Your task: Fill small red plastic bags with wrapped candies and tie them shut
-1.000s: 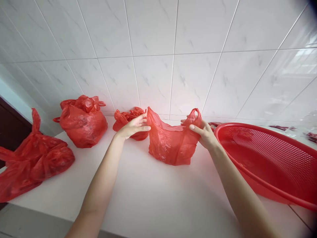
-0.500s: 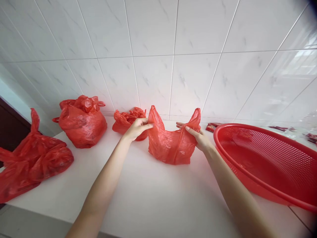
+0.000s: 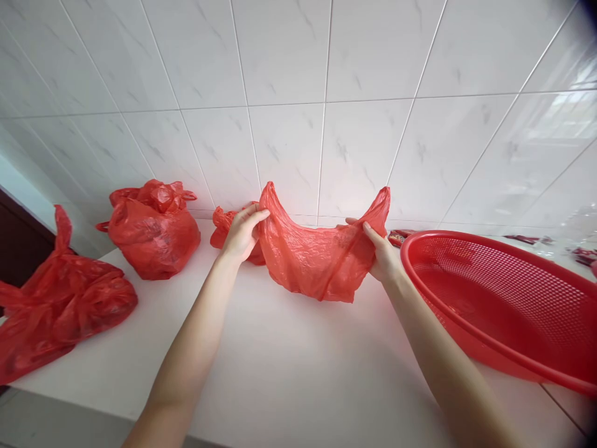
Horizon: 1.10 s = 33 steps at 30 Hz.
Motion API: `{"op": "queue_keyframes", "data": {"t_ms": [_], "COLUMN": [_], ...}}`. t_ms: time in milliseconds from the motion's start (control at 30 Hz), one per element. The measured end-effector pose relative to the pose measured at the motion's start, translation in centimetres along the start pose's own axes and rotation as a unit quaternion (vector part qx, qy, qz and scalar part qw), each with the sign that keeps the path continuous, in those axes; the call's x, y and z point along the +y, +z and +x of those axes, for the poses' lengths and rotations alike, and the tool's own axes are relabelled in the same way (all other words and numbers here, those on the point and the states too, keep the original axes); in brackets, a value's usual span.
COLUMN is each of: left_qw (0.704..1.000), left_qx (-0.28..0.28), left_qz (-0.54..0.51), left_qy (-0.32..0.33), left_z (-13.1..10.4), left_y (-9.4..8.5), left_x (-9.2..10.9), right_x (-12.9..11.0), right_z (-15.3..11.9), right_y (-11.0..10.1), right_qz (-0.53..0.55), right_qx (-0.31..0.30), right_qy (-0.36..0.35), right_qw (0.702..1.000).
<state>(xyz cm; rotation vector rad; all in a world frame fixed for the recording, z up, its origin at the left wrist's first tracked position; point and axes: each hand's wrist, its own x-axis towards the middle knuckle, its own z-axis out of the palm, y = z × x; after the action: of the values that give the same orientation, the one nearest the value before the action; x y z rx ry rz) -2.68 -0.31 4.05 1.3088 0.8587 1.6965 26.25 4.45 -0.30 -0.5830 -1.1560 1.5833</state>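
Left hand and right hand pinch a red plastic bag (handles up), its long axis spanning side to side between them. Its mouth apparently faces upward.

White counter | three red bags | red basket | red packets

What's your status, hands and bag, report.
Both hands, left and right, gripping red bag, stretched between them. Small bag close behind left hand. Basket right of right hand.
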Motion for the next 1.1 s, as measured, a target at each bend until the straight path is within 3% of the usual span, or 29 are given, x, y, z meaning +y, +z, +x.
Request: {"op": "queue_keyframes", "data": {"t_ms": [233,400,667,800,867,1100], "left_qw": [0.998,0.995,0.994,0.986,0.987,0.998], "left_qx": [0.058,0.081,0.018,-0.044,-0.047,0.026], "left_qz": [-0.022,-0.040,0.042,0.077,0.071,0.020], "left_qy": [0.005,-0.049,-0.098,-0.140,-0.134,-0.062], "left_z": [0.3,1.0,0.6,0.5,0.5,1.0], "left_y": [-0.2,-1.0,-1.2,-1.8,-2.0,-2.0], "left_x": [0.3,-0.5,-0.6,-0.6,-0.8,-1.5], "right_x": [0.4,1.0,1.6,1.8,1.8,1.6], "right_z": [0.1,0.4,0.6,0.7,0.7,0.5], "right_y": [-0.3,-0.7,-0.7,-0.6,-0.6,-0.1], "right_qz": [-0.001,-0.005,0.010,0.011,0.010,0.055], "right_qx": [0.003,-0.017,-0.030,-0.028,-0.017,-0.006], "right_qy": [0.040,0.051,0.059,0.033,0.020,0.044], "right_qw": [0.999,0.999,0.998,0.999,1.000,0.997]}}
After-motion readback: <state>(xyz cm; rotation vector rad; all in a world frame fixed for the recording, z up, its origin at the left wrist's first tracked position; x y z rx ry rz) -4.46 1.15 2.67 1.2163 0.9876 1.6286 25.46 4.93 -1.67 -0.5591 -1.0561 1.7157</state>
